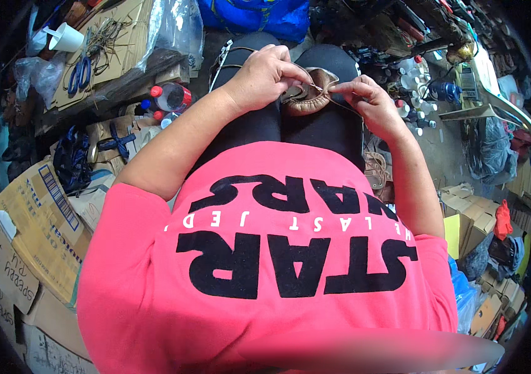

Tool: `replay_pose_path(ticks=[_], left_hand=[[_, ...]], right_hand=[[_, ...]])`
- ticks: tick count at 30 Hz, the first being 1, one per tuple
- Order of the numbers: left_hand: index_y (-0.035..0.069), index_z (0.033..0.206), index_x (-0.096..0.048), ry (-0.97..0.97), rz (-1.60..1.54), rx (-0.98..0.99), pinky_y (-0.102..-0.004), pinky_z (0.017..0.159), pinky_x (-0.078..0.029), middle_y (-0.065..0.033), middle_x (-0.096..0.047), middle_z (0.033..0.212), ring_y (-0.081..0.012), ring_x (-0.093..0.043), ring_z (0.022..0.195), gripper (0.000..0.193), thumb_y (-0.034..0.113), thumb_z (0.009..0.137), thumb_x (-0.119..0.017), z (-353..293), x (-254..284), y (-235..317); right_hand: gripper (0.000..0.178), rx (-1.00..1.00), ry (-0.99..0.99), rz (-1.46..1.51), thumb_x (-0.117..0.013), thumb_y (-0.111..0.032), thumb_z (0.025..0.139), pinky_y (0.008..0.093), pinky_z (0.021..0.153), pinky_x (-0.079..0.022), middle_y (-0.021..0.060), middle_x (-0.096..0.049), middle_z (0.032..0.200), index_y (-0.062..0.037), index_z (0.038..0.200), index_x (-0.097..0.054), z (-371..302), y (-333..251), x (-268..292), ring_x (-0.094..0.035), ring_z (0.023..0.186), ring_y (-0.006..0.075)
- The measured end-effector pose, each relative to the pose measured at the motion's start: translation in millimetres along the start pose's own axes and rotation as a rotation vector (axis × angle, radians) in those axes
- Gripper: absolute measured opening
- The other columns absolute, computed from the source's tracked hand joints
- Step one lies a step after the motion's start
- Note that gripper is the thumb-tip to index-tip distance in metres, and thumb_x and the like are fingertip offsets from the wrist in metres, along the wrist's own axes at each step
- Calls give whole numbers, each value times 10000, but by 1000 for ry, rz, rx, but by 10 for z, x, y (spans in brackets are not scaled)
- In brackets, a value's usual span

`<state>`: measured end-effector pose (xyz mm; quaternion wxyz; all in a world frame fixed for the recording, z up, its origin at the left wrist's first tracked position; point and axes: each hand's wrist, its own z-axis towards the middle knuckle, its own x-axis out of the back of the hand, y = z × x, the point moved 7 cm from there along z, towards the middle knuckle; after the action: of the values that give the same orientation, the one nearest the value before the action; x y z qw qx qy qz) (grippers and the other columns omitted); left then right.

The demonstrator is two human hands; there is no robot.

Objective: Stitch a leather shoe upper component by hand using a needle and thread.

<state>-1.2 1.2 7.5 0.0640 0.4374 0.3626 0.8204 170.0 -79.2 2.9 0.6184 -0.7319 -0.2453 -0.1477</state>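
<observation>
Pink shirt point(315, 311) up close, tan shoe point(308, 105) pinched past it

Shirt fills the near side, well back of the fingers. Dark-clad legs point(250, 132) run out under both hands. Yellowish carton point(47, 202) sits well apart, back & left of L fingers; blue bag point(256, 15) lies beyond the fingertips, on the far side.

Shoe is over the lap, b/w the two sets of fingers, its R edge at the R fingertips. R hand point(371, 103): thumb & index narrow, seemingly nipping that edge. L hand point(270, 71): thumb & index narrow too, on a slim item point(315, 88), poss. a needle or thread end, too small to tell.

To do this step well, imo: steady the rim w/ R, draw w/ L at even tension, keep puckers evenly spaced, don't let the leather twist, & keep R fingertips clear of any sharp point.

Orientation: rounded, puckered end points roughly back at the shirt; long axis approx. runs outward b/w the thighs, maybe a bit tilted. Fingers partly hide the far end, so can't tell exact angle.
</observation>
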Motion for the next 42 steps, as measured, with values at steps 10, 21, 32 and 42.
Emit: replay_pose_path(ticks=[10,21,32,42], left_hand=[[203,905,-734,-27,-19,-15,-317,653,-400,-30,-495,698,-202,-480,712,216,74,735,-699,18,-6,40],[182,882,-735,-114,-64,2,-327,619,-404,-45,-489,659,-198,-494,680,172,108,728,-715,155,-172,-41],[143,937,-717,-138,-131,-27,-316,698,-443,-58,-579,753,-215,-553,760,201,88,745,-698,80,-115,116],[172,875,-728,-82,-30,47,-331,749,-456,-39,-590,787,-230,-567,827,169,90,729,-703,78,-146,-4]], right_hand=[[397,-7,-2,23,-513,89,778,232,779,-428,20,-497,837,-140,1043,-700,10,57,25,-504,806,130],[354,-21,-100,231,-563,41,798,217,709,-412,-16,-503,769,-129,1081,-691,75,232,-24,-472,749,87],[283,-50,-91,98,-629,-40,846,211,807,-425,-16,-560,908,-84,1124,-661,-73,99,-65,-524,877,71],[281,68,-9,76,-646,-39,809,242,701,-441,13,-600,860,-103,1081,-681,-17,-6,-3,-516,790,89]])
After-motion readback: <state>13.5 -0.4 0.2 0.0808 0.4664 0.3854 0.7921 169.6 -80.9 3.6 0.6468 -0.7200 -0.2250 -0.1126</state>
